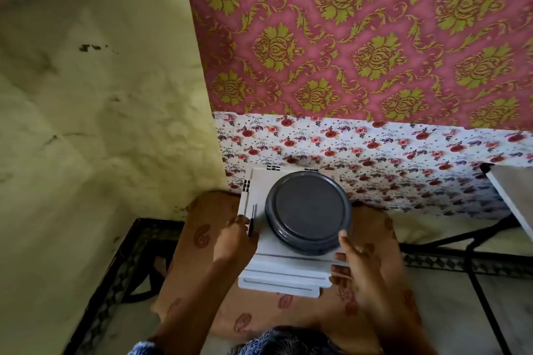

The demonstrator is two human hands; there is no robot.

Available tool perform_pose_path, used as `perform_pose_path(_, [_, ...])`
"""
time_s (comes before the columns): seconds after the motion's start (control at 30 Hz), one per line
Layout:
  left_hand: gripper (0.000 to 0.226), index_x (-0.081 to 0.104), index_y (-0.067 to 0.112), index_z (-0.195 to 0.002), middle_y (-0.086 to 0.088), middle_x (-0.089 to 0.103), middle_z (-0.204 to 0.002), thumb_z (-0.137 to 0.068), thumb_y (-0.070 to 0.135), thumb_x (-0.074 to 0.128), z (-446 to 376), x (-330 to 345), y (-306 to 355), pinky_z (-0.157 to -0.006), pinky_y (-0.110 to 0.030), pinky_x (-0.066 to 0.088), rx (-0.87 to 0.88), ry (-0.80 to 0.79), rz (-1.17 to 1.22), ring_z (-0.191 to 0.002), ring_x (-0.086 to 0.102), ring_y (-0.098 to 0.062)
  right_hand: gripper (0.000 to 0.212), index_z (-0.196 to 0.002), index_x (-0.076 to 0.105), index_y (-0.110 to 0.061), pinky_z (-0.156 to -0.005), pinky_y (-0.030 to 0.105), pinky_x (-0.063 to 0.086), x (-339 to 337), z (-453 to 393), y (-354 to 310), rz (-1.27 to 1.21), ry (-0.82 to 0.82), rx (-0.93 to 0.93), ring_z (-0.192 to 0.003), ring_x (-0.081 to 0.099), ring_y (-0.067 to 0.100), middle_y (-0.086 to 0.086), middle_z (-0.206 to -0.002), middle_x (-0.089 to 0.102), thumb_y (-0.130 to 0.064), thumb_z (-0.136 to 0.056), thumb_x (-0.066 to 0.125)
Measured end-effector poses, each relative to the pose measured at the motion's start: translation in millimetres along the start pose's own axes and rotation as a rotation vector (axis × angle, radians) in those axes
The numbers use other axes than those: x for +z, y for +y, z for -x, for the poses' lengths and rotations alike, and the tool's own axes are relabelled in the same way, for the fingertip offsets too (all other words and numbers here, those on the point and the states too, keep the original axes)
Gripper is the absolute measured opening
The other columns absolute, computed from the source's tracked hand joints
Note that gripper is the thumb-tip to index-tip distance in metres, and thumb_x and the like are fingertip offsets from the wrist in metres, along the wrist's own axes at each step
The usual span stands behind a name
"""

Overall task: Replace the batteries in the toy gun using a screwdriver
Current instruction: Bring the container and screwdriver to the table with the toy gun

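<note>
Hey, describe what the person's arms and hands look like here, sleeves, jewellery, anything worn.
Both forearms are bare. The left hand and right hand show no rings, watch or gloves that I can make out, though the right one is blurred. A blue patterned sleeve edge shows near the left elbow.

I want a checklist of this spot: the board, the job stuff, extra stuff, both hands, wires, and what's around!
Surface: white plastic board resting on the person's lap.
Job's things: screwdriver on the board's left side; toy gun and batteries not seen.
Clutter: grey round lidded container on the board.
Grips: left hand pinches the screwdriver; right hand, blurred, fingers relaxed beside the container.
Cables: nothing seen.
Surroundings: pink patterned wall, floral sheet, yellow wall.
</note>
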State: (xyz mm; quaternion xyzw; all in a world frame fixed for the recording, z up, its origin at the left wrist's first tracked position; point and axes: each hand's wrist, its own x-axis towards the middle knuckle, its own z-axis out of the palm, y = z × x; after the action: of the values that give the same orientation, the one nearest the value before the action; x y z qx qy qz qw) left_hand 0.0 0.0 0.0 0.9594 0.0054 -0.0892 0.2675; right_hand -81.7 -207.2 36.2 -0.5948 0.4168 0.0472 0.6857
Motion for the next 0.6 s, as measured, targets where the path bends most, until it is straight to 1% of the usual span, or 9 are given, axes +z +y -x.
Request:
perform_pose_path(0.1, [0.036,0.057,0.009,-0.105,-0.01,0.061,-0.108,-0.092,0.042,0.049,-19.3,0.9,2.5,-0.073,-0.037,0.049,0.022,-0.065,-0.198,-0.098,0.063,-0.031,0.034,-0.097,0.055,-0.014,-0.056,0.035,0.054,7.1,-6.2,-3.1,0.099,-0.004,-0.021,-0.082,0.063,0.03,0.013,-0.101,0.06,-0.043,-0.082,0.062])
perform_pose_path(0.2, [0.032,0.056,0.01,-0.112,-0.009,0.059,-0.113,-0.093,0.035,0.05,-31.6,1.1,5.6,-0.079,-0.039,0.05,0.034,-0.128,-0.284,-0.103,0.062,-0.03,0.038,-0.109,0.055,-0.011,-0.055,0.033,0.055,9.3,-10.3,-3.8,0.094,-0.018,-0.016,-0.077,0.064,0.03,0.017,-0.1,0.062,-0.036,-0.082,0.066])
perform_pose_path(0.3, [0.029,0.058,0.009,-0.112,-0.01,0.061,-0.112,-0.094,0.03,0.048,-38.1,1.6,3.9,-0.079,-0.037,0.05,0.033,-0.128,-0.289,-0.102,0.062,-0.03,0.011,-0.088,0.052,-0.024,-0.063,0.036,0.054,9.4,-8.0,-8.3,0.048,-0.102,-0.014,-0.069,0.06,0.021,0.005,-0.084,0.058,-0.024,-0.086,0.062])
perform_pose_path(0.33, [0.029,0.058,0.008,-0.112,-0.011,0.062,-0.111,-0.094,0.028,0.047,-39.1,2.4,2.5,-0.079,-0.037,0.05,0.029,-0.131,-0.282,-0.101,0.063,-0.031,0.016,-0.082,0.047,-0.027,-0.067,0.036,0.053,8.6,-7.2,-8.9,0.022,-0.132,-0.032,-0.07,0.059,0.018,0.001,-0.082,0.056,-0.022,-0.088,0.061])
perform_pose_path(0.4, [0.028,0.059,0.006,-0.109,-0.013,0.063,-0.107,-0.094,0.026,0.047,-39.7,3.8,1.0,-0.074,-0.036,0.05,0.042,-0.145,-0.239,-0.097,0.064,-0.032,0.02,-0.079,0.046,-0.028,-0.072,0.038,0.055,5.8,-6.4,-9.5,-0.027,-0.156,-0.064,-0.073,0.061,0.017,-0.001,-0.083,0.057,-0.018,-0.088,0.06])
perform_pose_path(0.47, [0.027,0.06,0.002,-0.102,-0.015,0.065,-0.101,-0.094,0.025,0.048,-40.3,3.3,-2.2,-0.066,-0.033,0.044,0.055,-0.148,-0.149,-0.088,0.064,-0.032,0.012,-0.083,0.051,-0.023,-0.074,0.042,0.056,4.0,-3.4,-8.1,-0.06,-0.135,-0.079,-0.078,0.063,0.022,0.004,-0.086,0.06,-0.016,-0.089,0.059])
perform_pose_path(0.5, [0.027,0.06,0.001,-0.099,-0.017,0.066,-0.098,-0.094,0.025,0.049,-40.4,2.6,-3.8,-0.063,-0.03,0.04,0.053,-0.143,-0.082,-0.081,0.062,-0.031,0.005,-0.09,0.055,-0.018,-0.071,0.042,0.056,2.1,-2.7,-6.2,-0.071,-0.104,-0.079,-0.08,0.064,0.026,0.008,-0.089,0.062,-0.016,-0.088,0.059])
perform_pose_path(0.57, [0.023,0.061,0.001,-0.095,-0.015,0.067,-0.091,-0.094,0.022,0.052,-39.3,0.9,-4.9,-0.062,-0.025,0.034,0.051,-0.123,0.056,-0.073,0.055,-0.024,0.018,-0.103,0.059,-0.007,-0.066,0.039,0.056,-2.1,0.3,0.4,-0.113,-0.042,-0.078,-0.082,0.065,0.031,0.019,-0.094,0.064,-0.016,-0.088,0.059])
perform_pose_path(0.6, [0.02,0.063,0.002,-0.094,-0.012,0.067,-0.088,-0.093,0.02,0.054,-37.4,-0.1,-4.1,-0.062,-0.024,0.035,0.048,-0.112,0.125,-0.073,0.056,-0.023,0.018,-0.102,0.06,-0.004,-0.063,0.037,0.055,-4.0,3.1,4.0,-0.139,-0.035,-0.078,-0.08,0.066,0.031,0.021,-0.092,0.066,-0.016,-0.088,0.057])
